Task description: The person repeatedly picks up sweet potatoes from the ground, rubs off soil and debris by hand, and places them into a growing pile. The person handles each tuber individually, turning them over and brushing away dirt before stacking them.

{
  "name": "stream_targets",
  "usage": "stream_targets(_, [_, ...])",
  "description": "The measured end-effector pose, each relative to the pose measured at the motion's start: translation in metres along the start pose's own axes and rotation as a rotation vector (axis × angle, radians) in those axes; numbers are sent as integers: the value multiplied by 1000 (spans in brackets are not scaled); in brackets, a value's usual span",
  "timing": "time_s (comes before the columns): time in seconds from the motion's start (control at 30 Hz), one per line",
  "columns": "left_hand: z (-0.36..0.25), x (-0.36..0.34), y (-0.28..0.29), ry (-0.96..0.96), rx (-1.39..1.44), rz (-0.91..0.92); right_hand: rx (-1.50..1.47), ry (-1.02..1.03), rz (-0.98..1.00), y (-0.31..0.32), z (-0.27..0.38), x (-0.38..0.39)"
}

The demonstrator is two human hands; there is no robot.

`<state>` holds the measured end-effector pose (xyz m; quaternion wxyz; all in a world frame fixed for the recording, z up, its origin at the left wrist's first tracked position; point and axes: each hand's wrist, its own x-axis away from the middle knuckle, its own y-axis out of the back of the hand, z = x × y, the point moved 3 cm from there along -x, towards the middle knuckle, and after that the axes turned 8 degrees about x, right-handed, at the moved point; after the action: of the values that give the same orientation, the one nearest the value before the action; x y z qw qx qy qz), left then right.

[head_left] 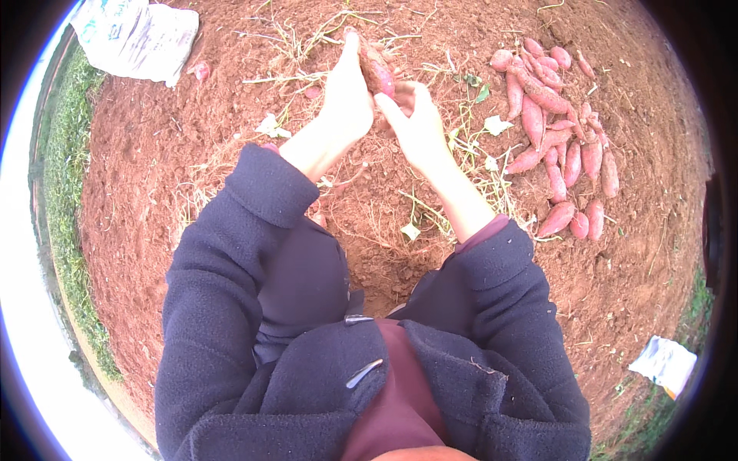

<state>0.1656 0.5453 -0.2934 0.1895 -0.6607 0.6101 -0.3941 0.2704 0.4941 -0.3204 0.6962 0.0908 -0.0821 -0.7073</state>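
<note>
Held out in front of me is a reddish-pink sweet potato [376, 71], its upper part coated with brown soil. My left hand [346, 104] is closed around its left side, with the fingers largely hidden behind it. At its lower end my right hand [416, 127] has the thumb against the skin and the fingers curled; part of the grip is out of sight. To the right, a heap of several sweet potatoes [532, 119] lies on the reddish soil [646, 154], many smeared with dirt.
Dry vines and cut stems [492, 184] lie around my hands. A white sack [142, 42] rests at the far left, with a small pink sweet potato [201, 71] beside it. Another white bag [664, 365] lies at the lower right. Green grass [69, 192] borders the left side.
</note>
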Motion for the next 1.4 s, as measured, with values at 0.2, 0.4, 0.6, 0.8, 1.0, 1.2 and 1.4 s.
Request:
stream_targets(0.2, [5,0,-2,-292,-570,33,67,-88,-1,-9,-9,2])
stream_targets(0.4, [-3,-2,-5,-723,-1095,116,-346,-191,87,-10,-4,8])
stream_targets(0.6, [-19,-1,-8,-629,-1251,169,-498,-249,85,-7,9,9])
stream_targets(0.8, [-32,-2,-5,-756,-1233,255,-842,-464,335,1,18,12])
stream_targets(1.0, [-33,-10,2,-788,-1033,214,-1180,-451,504,11,17,5])
stream_targets(1.2, [-35,-8,-2,-332,-1118,109,-1173,-376,545,15,10,1])
stream_targets(1.4, [-15,9,-18,-408,-1220,298,-1133,-454,478,11,13,2])
